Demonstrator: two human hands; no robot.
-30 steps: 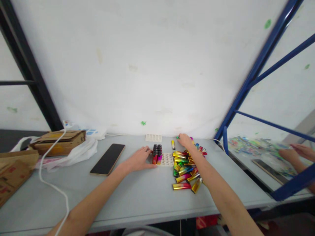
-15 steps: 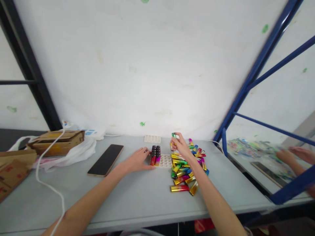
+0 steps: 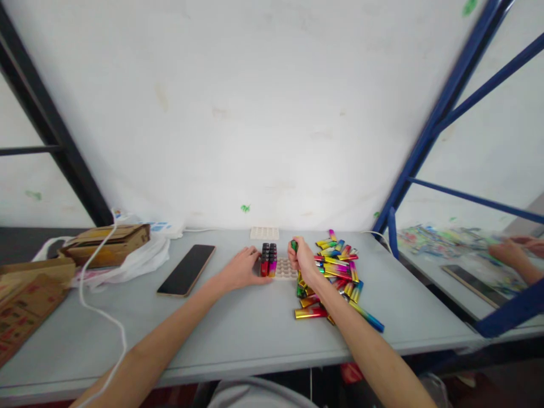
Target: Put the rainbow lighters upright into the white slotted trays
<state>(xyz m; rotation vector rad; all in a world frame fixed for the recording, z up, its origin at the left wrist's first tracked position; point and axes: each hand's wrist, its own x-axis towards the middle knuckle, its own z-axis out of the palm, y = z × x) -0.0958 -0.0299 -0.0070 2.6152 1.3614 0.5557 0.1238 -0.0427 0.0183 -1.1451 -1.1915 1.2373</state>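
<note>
Currently, bare grey surface is seen on the table [image 3: 238, 340] from the forearms' inner sides up to the tray [image 3: 286, 270]; its front edge is left open between the arms. Free room is also found right of the pile [image 3: 338, 269], up to the table's right edge, and between the phone [image 3: 187, 270] and the left hand [image 3: 243, 268].

At the back, reach is bounded by the wall [image 3: 255, 124], with a second tray [image 3: 264, 233] laid near its foot. On the right, the side is crossed by a blue frame [image 3: 420, 147]; beyond it, another person's hands [image 3: 512, 250] are seen over a second table. The far left is taken up by a box [image 3: 106, 243], a bag [image 3: 147, 255], a carton [image 3: 34, 300] and a cable [image 3: 100, 309].

Black-topped pieces [image 3: 268, 260] are stood upright in two columns in the tray's left part. The left hand is spread, thumb toward their front and fingers at their left side. A green piece [image 3: 294, 245] is pinched in the curled right hand [image 3: 302, 259], above the tray's right end. The pile is partly covered by the right forearm.

Compared with the previous frame, the right hand has been lowered and brought nearer the tray; the left is kept in place.
</note>
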